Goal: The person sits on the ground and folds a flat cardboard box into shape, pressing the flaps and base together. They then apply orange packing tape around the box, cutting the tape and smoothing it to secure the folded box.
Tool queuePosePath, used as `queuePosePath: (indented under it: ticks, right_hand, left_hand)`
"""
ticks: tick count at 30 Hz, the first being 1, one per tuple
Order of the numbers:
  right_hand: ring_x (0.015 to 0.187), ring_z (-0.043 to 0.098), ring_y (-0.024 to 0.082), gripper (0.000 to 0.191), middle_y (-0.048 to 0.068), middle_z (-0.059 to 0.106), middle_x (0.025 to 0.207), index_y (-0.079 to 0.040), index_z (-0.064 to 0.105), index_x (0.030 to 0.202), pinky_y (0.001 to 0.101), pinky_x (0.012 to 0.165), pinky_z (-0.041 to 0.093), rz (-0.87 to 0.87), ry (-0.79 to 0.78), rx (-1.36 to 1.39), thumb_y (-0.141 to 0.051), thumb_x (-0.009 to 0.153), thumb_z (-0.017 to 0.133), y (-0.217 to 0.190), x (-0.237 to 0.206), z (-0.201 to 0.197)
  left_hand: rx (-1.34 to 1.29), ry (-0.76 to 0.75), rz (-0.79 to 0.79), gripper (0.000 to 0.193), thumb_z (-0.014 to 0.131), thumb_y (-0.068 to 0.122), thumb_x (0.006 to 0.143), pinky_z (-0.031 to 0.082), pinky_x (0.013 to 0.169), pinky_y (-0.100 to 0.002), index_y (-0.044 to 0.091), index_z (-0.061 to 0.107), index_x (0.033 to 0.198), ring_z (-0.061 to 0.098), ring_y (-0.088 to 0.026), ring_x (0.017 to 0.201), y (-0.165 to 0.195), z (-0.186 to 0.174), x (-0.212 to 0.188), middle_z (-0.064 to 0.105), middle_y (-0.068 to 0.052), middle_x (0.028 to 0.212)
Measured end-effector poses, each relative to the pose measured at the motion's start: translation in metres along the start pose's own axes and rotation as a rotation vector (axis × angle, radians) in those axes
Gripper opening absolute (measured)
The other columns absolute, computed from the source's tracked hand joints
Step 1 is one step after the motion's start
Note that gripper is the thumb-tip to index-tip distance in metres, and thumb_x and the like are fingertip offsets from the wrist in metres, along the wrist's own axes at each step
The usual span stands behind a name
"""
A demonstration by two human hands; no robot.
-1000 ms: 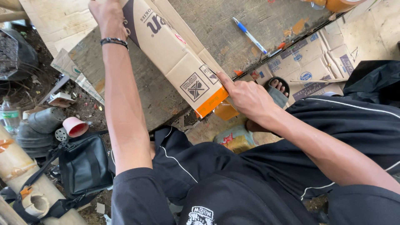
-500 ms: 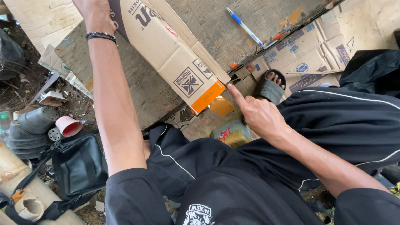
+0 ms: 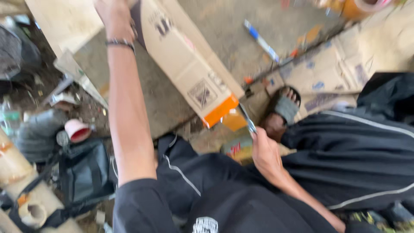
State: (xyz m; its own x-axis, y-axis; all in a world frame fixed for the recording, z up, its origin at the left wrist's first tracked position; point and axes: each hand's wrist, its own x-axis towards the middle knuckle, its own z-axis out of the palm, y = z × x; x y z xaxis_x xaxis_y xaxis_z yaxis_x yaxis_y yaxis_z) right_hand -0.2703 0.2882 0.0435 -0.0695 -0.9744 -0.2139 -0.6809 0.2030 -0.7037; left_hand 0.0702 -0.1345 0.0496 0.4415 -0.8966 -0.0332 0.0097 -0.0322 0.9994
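Across the grey concrete floor (image 3: 172,95) lies a long brown cardboard box with an orange end (image 3: 189,73); our left hand (image 3: 114,17) grips its far end, fingers wrapped around the edge. Near the orange end, our right hand (image 3: 265,151) pinches a thin metal blade (image 3: 247,118), fingers closed narrowly on it.

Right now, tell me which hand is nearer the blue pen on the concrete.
Right. The right hand, gripping a thin blade, sits below the blue pen; the left hand holds the cardboard box farther off to the pen's left.
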Motion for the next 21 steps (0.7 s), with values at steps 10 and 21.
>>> queuePosePath:
  ticks: [10, 21]
  right_hand:
    - [0.068, 0.054, 0.01, 0.039, 0.001, 0.065, 0.076, 0.003, 0.068, 0.093, 0.0292, 0.06, 0.046, 0.434, 0.243, 0.558, -0.032, 0.086, 0.084, -0.032, 0.129, 0.021]
    - [0.076, 0.074, 0.029, 0.03, 0.014, 0.074, 0.082, -0.004, 0.073, 0.098, 0.0397, 0.068, 0.056, 0.052, 0.245, 0.089, -0.029, 0.083, 0.082, -0.063, 0.136, -0.01]
  left_hand:
    - [-0.009, 0.082, 0.036, 0.067, 0.1, 0.032, 0.071, 0.061, 0.084, -0.033, -0.005, 0.063, 0.114, 0.073, -0.019, 0.095, 0.022, 0.025, -0.001, 0.075, -0.011, 0.108]
    - [-0.01, -0.001, 0.069, 0.054, 0.095, 0.031, 0.074, 0.059, 0.079, -0.03, -0.003, 0.073, 0.11, 0.072, -0.014, 0.088, 0.032, 0.021, -0.013, 0.077, -0.009, 0.104]
